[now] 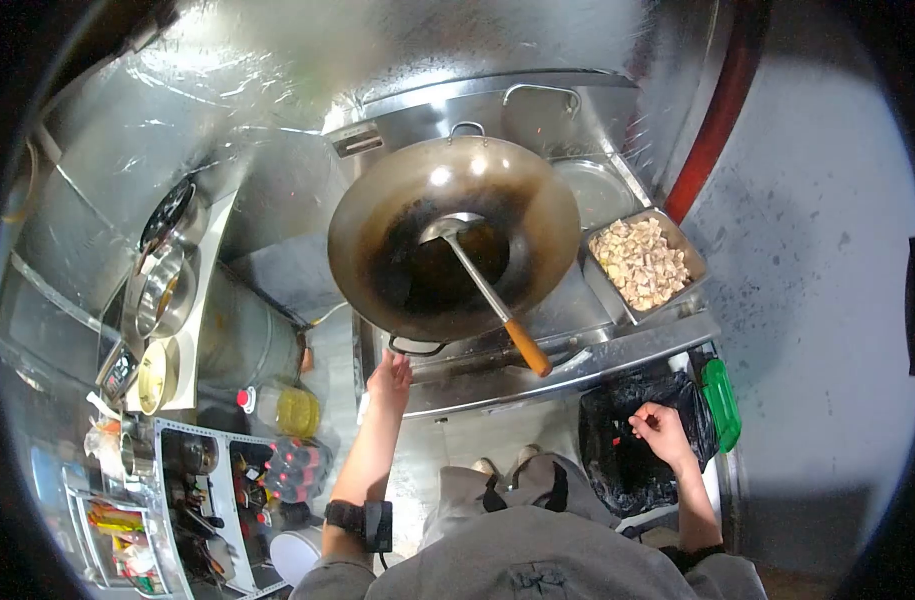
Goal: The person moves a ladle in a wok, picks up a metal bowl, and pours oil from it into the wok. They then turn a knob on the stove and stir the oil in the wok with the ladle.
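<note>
A large wok [367, 220] sits on the steel stove, dark at its bottom. In it rests a ladle [482, 285] whose wooden handle leans over the front rim. My left hand [389, 378] is just below the wok's front loop handle [417, 350], fingers extended and nothing visible in them; whether it touches the handle is unclear. My right hand [657, 428] hovers over a bin lined with a black bag [617, 480], its fingers curled together. Whatever it may hold is too small to make out.
A metal tray of chopped pale pieces [642, 262] stands right of the wok. At the left are a shelf with bowls [167, 290], a bottle of yellow oil [292, 411] and a rack of bottles [217, 470]. A green lid [720, 405] hangs beside the bin.
</note>
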Tool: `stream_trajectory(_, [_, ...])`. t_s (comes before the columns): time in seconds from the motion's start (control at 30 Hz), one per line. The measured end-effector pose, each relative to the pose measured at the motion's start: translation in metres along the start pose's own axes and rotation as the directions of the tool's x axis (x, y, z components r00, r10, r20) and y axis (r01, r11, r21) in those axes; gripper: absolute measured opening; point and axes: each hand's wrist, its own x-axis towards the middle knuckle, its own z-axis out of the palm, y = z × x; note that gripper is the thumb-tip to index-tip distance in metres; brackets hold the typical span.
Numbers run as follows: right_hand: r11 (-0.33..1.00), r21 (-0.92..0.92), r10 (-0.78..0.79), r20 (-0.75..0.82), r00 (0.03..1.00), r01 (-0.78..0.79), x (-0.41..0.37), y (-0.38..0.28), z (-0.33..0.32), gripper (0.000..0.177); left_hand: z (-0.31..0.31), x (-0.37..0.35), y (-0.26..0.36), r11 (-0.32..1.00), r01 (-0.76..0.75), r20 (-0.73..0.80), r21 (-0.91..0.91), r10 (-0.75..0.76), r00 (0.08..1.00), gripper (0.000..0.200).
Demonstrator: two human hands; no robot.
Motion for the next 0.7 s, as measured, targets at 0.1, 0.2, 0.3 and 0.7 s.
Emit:
stream_trajectory(0.1, [0.998, 0.057, 0.023, 0.002, 1.000, -0.023, -0.005, -0.016, 0.013, 0.016, 0.017, 0.008, -0.003, 0.976, 0.105, 0.161, -0.189, -0.074, 0.984, 0.031])
stream_trajectory(0.2, [0.997, 0.065, 0.037, 0.012, 0.999, -0.038, -0.007, -0.026, 0.022, 0.015, 0.033, 0.010, -0.011, 0.952, 0.136, 0.231, -0.274, -0.072, 0.970, 0.039])
stream_trajectory(0.3, [0.998, 0.062, 0.015, -0.029, 0.999, -0.013, 0.005, -0.037, 0.031, 0.013, 0.050, 0.000, -0.016, 0.921, 0.020, 0.039, -0.388, -0.006, 0.999, 0.036])
stream_trajectory(0.7, [0.852, -0.497, -0.063, 0.213, 0.975, 0.164, 0.136, -0.108, 0.097, 0.066, 0.075, -0.019, -0.045, 0.913, -0.193, -0.099, -0.361, 0.168, 0.981, 0.032])
